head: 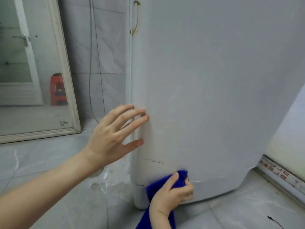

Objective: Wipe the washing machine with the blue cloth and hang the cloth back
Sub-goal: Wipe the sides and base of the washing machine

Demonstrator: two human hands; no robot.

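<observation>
Blue cloth (158, 187) bunched in clenched right hand (171, 194), pressed at washing machine (206, 90) bottom edge; left hand (113, 136) splayed, empty, braced at corner.

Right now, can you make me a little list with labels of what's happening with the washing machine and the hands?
machine: white washing machine, front panel seen up close, standing on grey floor tiles
left hand: open, fingers spread, fingertips at the machine's left edge
right hand: closed around the blue cloth, at the machine's bottom edge
cloth: bunched in the grip, its tail hanging below the hand
beside machine: framed mirror leaning on the wall
</observation>
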